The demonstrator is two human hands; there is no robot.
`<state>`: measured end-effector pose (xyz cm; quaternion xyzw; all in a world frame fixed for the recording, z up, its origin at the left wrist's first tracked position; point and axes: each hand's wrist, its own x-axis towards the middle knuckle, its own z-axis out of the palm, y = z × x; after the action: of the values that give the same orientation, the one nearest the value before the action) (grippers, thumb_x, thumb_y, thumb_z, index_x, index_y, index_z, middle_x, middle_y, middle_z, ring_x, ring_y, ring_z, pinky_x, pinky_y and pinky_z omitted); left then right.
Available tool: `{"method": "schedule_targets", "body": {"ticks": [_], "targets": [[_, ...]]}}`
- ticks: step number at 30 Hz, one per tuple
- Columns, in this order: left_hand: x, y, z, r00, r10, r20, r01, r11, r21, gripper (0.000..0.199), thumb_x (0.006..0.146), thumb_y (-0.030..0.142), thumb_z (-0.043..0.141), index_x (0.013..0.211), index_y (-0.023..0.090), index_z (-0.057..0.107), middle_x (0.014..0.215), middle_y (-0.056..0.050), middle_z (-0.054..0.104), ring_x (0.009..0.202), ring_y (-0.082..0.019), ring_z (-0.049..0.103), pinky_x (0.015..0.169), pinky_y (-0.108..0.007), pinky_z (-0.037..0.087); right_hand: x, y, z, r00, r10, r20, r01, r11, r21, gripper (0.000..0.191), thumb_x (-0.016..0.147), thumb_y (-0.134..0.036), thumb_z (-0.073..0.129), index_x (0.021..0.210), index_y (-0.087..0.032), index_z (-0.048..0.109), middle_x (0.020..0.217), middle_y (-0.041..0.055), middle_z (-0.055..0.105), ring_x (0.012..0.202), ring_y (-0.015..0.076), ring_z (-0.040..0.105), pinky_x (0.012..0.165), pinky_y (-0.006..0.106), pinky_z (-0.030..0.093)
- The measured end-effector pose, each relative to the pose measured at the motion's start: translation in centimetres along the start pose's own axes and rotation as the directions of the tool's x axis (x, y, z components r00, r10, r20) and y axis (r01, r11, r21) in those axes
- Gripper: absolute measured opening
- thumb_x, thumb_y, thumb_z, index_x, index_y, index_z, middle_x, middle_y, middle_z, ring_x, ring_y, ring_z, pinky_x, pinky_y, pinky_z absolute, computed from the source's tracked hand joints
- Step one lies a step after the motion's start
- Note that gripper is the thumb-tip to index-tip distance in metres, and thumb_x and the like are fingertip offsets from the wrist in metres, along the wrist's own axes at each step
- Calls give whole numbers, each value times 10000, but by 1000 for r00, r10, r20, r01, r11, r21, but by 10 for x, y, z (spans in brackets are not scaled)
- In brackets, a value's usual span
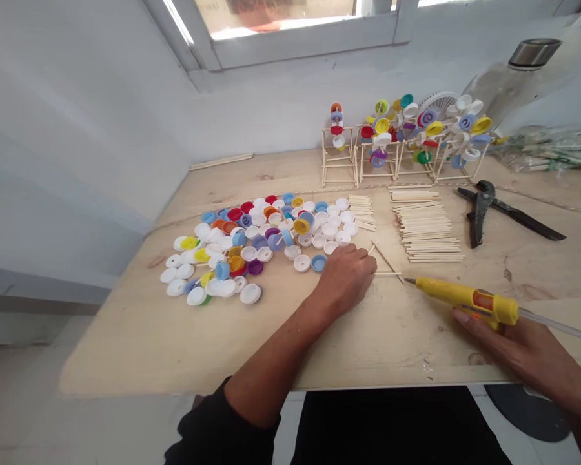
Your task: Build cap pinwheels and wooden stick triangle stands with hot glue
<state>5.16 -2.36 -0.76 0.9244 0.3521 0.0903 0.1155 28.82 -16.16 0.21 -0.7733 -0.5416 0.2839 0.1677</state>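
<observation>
My left hand is closed on the left part of a small frame of thin wooden sticks lying on the table; its fingertips are partly hidden. In my right hand is a yellow glue gun, its nozzle pointing left at the right corner of the stick frame, where two sticks meet. A clear glue stick extends from the gun's back end. Beyond the frame lie a pile of cut sticks and a smaller bundle of short sticks.
Many coloured bottle caps spread left of my left hand. Black cutters lie at the right. Stick stands with cap wheels line the wall, near a clear bottle and bagged sticks. Long sticks rest at the back left.
</observation>
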Motion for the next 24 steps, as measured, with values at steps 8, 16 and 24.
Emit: {"method": "schedule_targets", "body": {"ticks": [8,16,24], "targets": [[-1,0,1,998,32,-49,-33,999,-2,198,881,170,459,752,169,609,835,-50,639,769,-172,501,672,-298,358,-1,-8,0,999,-25,23,27,998,-63,360,784,-582,505,679,-251,603,402,-32,496,366,168,468,343,282,359],[1,0,4,999,45,-7,-44,999,24,189,874,165,465,746,168,604,824,-50,636,773,-174,508,689,-307,368,-2,-12,-1,1000,-10,9,11,993,-115,406,787,-604,485,656,-235,596,401,-27,499,396,169,480,385,278,364],[0,-2,4,998,52,-26,-52,998,23,214,886,172,442,745,168,602,826,-53,637,763,-174,511,675,-306,366,0,-15,-2,997,-22,-75,15,996,-90,393,719,-620,543,695,-239,639,395,-23,477,402,179,467,409,290,361]]}}
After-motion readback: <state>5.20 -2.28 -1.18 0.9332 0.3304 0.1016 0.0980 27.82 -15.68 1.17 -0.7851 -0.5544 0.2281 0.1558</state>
